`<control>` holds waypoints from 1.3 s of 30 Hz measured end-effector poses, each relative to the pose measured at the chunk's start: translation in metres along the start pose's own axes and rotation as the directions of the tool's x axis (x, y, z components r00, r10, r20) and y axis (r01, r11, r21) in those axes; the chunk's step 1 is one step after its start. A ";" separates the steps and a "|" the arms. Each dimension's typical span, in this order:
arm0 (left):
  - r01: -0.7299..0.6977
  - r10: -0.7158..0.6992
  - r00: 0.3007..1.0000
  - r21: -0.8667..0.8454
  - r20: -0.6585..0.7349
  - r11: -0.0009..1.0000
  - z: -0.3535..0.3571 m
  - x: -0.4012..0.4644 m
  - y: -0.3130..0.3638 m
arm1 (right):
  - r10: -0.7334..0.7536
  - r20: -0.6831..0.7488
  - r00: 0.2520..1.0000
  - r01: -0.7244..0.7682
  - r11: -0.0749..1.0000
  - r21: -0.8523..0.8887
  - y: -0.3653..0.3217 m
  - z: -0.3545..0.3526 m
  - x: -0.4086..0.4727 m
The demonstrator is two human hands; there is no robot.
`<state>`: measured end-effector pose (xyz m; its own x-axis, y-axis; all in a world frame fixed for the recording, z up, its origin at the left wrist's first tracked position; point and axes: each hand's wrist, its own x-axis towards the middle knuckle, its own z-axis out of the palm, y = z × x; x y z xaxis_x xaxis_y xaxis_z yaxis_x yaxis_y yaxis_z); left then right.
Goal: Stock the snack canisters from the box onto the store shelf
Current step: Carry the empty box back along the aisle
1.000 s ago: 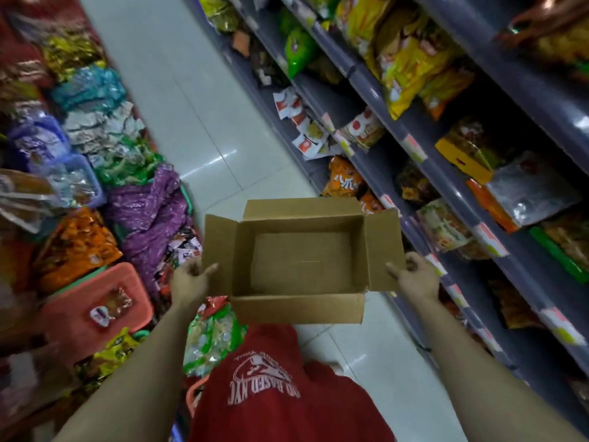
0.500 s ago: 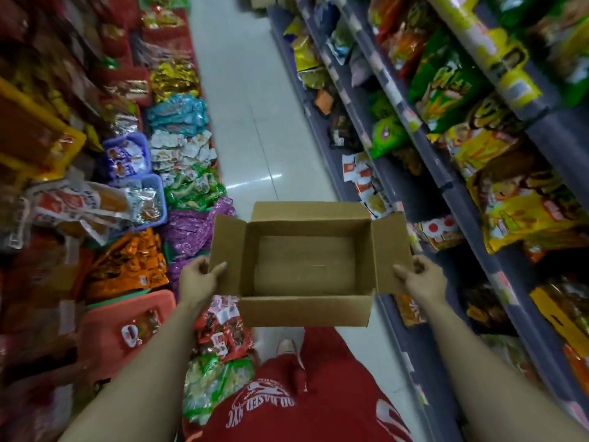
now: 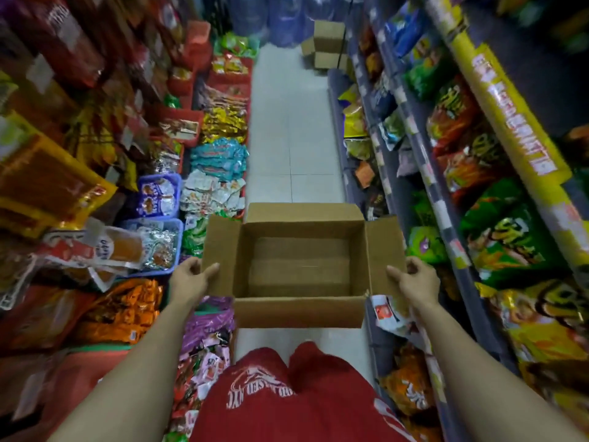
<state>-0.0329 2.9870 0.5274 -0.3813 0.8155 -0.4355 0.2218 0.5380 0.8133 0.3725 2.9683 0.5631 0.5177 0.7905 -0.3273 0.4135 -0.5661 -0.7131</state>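
Cardboard box point(image 3: 299, 266) held out at waist height over the aisle floor point(image 3: 288, 129), top open, all four flaps folded outward; interior shows bare cardboard only. No snack canisters visible in it.

Left hand point(image 3: 191, 277): thumb lies over the upper face of the left flap, remaining fingers curled beneath it, pinching the flap at its near corner.

Right hand point(image 3: 412, 279): same grip on the right flap, thumb on top, fingers curled under the edge.

Box sits between the two hands, level. Right of the right fingers: store shelf point(image 3: 446, 199) with snack bags. Left of the left fingers: blue baskets point(image 3: 159, 199) and packet piles. Beyond the fingers, far down the aisle: stacked cartons point(image 3: 328, 46).
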 end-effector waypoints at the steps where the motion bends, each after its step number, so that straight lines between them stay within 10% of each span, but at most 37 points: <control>1: 0.002 -0.002 1.000 -0.028 0.000 1.000 0.005 0.009 0.011 | -0.013 0.013 1.000 0.013 1.000 0.015 -0.014 0.001 0.015; 39: 0.193 -0.202 0.977 0.119 0.067 0.974 0.181 0.520 0.293 | 0.094 0.115 0.989 -0.082 0.991 -0.103 -0.277 0.183 0.529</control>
<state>-0.0041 3.6077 0.4695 -0.3573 0.7025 -0.6154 0.2490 0.7067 0.6622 0.3952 3.5865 0.4745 0.4648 0.7556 -0.4615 0.4447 -0.6500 -0.6163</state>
